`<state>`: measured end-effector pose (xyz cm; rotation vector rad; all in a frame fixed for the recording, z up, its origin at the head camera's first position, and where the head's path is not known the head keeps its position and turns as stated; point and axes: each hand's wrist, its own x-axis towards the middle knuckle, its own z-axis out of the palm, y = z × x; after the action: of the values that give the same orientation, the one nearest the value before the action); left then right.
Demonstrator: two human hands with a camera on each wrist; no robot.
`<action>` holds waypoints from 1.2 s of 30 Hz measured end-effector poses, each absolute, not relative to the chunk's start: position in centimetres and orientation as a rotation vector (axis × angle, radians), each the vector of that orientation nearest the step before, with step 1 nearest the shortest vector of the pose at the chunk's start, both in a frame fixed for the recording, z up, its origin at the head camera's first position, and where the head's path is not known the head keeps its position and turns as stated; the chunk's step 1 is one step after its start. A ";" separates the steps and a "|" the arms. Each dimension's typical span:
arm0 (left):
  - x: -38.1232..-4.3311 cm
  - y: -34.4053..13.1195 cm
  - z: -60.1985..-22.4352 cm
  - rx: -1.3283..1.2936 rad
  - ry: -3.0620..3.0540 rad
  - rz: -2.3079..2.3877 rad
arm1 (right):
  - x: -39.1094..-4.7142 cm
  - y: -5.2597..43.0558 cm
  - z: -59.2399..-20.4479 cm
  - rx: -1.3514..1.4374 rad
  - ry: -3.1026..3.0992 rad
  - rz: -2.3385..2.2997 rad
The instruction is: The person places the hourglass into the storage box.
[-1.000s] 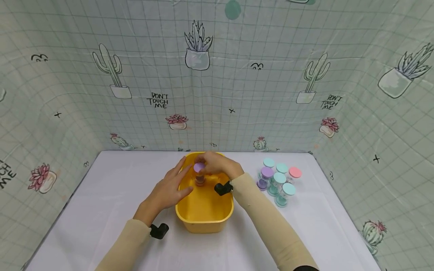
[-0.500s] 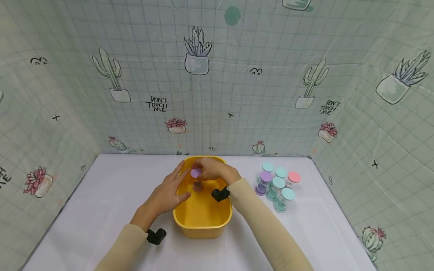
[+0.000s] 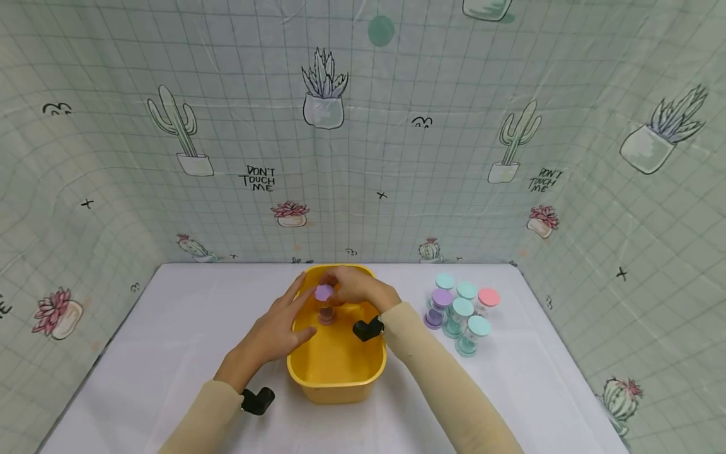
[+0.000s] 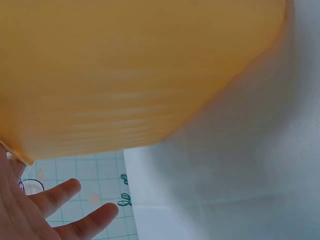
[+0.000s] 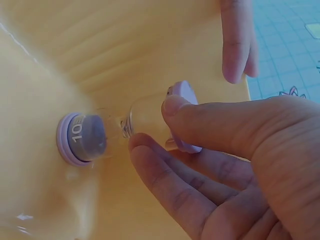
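Note:
Inside the yellow bin (image 3: 337, 383), my right hand (image 3: 354, 287) pinches the purple cap of a sand timer (image 3: 325, 304). In the right wrist view, thumb and fingers grip the upper cap of this clear timer (image 5: 145, 117), whose lower end, marked 10 and filled with purple sand, stands toward the bin's floor. My left hand (image 3: 276, 331) lies across the bin's left rim, its fingers straight and spread, tips close to the timer's cap. In the left wrist view, left fingers (image 4: 87, 220) show beyond the bin's outer wall (image 4: 140, 75).
Right of the bin, several more sand timers stand in a cluster on the white tabletop: teal ones (image 3: 472, 334), a purple one (image 3: 438, 308) and a pink one (image 3: 488, 297). A patterned cloth wall (image 3: 363, 151) encloses the back and sides.
The head view has tilted a little, so the scene sits slightly lower and further left. Both hands keep nearly the same place at the bin, the right one still holding the sand timer.

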<state>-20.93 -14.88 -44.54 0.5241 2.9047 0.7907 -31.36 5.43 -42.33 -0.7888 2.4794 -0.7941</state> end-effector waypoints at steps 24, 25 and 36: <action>-21.1 -14.9 -44.7 0.544 2.894 0.816 | -31.7 5.9 -41.3 -0.793 2.473 -0.743; -21.1 -14.9 -44.6 0.541 2.894 0.817 | -31.6 6.1 -41.0 -0.800 2.475 -0.743; -20.7 -14.7 -44.5 0.492 2.908 0.871 | -30.6 13.6 -35.9 -0.811 2.533 -0.847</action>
<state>-20.72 -14.65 -44.46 0.4922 2.9080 0.8713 -30.55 13.56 -35.95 -0.8106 2.5331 -0.8475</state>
